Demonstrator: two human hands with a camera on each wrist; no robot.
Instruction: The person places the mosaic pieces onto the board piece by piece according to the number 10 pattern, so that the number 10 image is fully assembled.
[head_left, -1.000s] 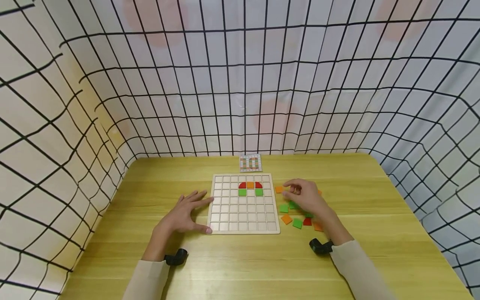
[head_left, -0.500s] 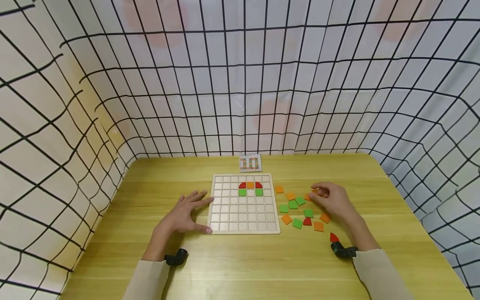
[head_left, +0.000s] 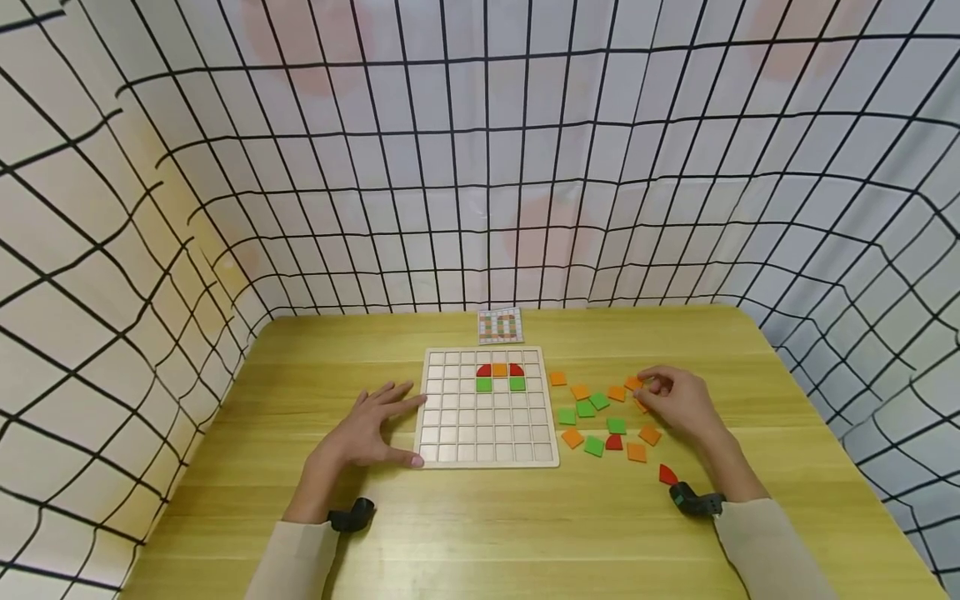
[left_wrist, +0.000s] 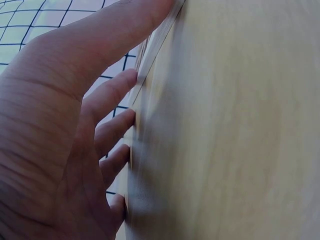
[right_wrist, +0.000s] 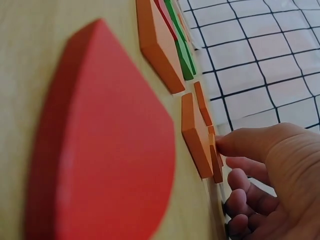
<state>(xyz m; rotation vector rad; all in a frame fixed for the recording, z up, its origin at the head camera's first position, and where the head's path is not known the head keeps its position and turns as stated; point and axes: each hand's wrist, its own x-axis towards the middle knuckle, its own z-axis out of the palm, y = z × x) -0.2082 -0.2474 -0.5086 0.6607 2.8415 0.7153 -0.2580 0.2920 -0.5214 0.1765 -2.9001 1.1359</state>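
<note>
My left hand (head_left: pixel 367 429) lies with spread fingers at the left edge of a wooden grid board (head_left: pixel 487 425), touching its rim. The left wrist view shows that hand (left_wrist: pixel 100 130) with fingertips along the edge. Near the top of the grid sit two red quarter-round tiles (head_left: pixel 484 371), an orange square tile (head_left: pixel 499 370) between them, and two green square tiles (head_left: pixel 517 383) below. At the right of the loose tiles, my right hand (head_left: pixel 682 404) pinches an orange square tile (head_left: pixel 641 406); in the right wrist view the thumb touches this orange tile (right_wrist: pixel 215 162), and the other fingers are curled.
Several loose orange, green and red tiles (head_left: pixel 617 426) lie right of the board. A red quarter-round tile (head_left: pixel 667 474) lies near the right wrist camera (head_left: pixel 693 500). A printed pattern card (head_left: pixel 500 326) lies behind the board. Grid-patterned cloth (head_left: pixel 487 208) surrounds the wooden table (head_left: pixel 465 533).
My right hand has moved right, from beside the board across the loose tiles to their far right, then slightly toward me. The left hand and the tiles on the board have stayed put.
</note>
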